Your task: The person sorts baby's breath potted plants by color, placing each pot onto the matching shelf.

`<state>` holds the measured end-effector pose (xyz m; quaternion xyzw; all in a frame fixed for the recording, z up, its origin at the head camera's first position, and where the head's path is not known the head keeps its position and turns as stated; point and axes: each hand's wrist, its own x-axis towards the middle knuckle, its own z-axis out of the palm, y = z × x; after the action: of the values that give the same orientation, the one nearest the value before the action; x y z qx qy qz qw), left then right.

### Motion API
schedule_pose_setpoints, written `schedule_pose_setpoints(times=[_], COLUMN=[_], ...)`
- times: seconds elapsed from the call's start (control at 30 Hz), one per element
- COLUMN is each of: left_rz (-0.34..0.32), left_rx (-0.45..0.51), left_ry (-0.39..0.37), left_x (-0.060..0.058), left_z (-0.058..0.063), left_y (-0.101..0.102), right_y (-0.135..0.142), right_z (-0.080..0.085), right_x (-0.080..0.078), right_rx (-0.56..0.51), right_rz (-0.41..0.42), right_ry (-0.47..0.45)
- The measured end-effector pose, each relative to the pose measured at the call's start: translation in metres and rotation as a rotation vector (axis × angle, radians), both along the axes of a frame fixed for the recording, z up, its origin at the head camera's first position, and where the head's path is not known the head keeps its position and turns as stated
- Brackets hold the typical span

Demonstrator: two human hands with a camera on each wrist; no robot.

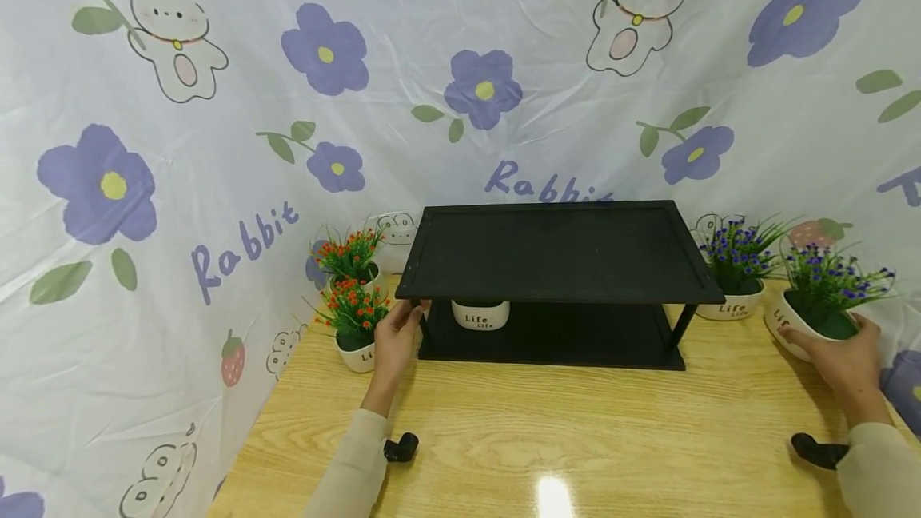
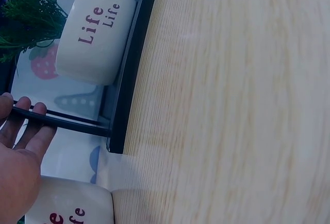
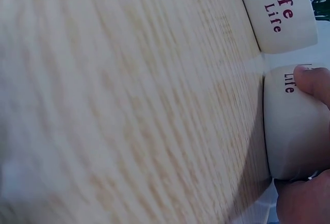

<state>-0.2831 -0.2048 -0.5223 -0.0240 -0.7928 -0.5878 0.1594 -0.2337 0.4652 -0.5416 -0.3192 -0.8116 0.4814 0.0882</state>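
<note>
A black two-tier shelf (image 1: 561, 254) stands on the wooden table. My left hand (image 1: 396, 336) grips its front left post (image 2: 67, 123), fingers bent around it. One white "Life" pot (image 1: 480, 316) sits on the lower tier; the left wrist view shows greenery coming out of this pot (image 2: 95, 35). At the right, my right hand (image 1: 845, 354) holds a potted plant with purple-blue flowers (image 1: 827, 282), thumb on the front and fingers around the far side. That pot (image 3: 294, 126) leans slightly, its base at the tabletop. Beside it stands another purple-blue potted plant (image 1: 737, 262).
Two potted plants with orange-red flowers, one behind (image 1: 352, 250) and one in front (image 1: 357, 318), stand left of the shelf. A patterned cloth (image 1: 403, 150) hangs behind and along the left side. The wooden tabletop (image 1: 561, 422) extends in front of the shelf.
</note>
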Motion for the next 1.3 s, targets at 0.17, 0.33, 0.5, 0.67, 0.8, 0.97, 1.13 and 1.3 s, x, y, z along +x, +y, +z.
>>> schedule_pose_setpoints(times=[0.17,0.33,0.5,0.67,0.8,0.97,1.13,1.3], left_rz=[0.007,0.002,-0.002,0.003,0.003,0.010,0.012,0.008], left_rx=[-0.006,-0.001,0.009,0.006,0.003,0.002,-0.004,-0.005], left_ry=[0.002,0.002,0.001,-0.005,0.002,0.014,0.018,0.007], left_x=[0.000,-0.001,-0.002,-0.002,-0.002,-0.003,-0.002,-0.002], left_z=[0.000,0.000,-0.001,-0.001,-0.001,0.000,0.000,-0.002], left_y=[0.000,0.000,-0.001,-0.001,-0.001,-0.001,-0.001,-0.001], right_y=[-0.002,-0.002,0.000,0.000,0.000,0.002,0.005,0.002], right_z=[0.001,0.006,0.012,0.020,0.029,0.036,0.035,0.040], right_x=[0.002,0.005,0.008,0.012,0.016,0.019,0.020,0.024], right_rx=[-0.004,-0.008,-0.010,-0.014,0.022,0.066,-0.025,0.003], right_rz=[-0.008,-0.022,-0.025,-0.017,-0.005,0.000,0.007,0.032], right_ry=[0.002,0.041,0.048,0.048,0.047,0.084,0.159,0.189])
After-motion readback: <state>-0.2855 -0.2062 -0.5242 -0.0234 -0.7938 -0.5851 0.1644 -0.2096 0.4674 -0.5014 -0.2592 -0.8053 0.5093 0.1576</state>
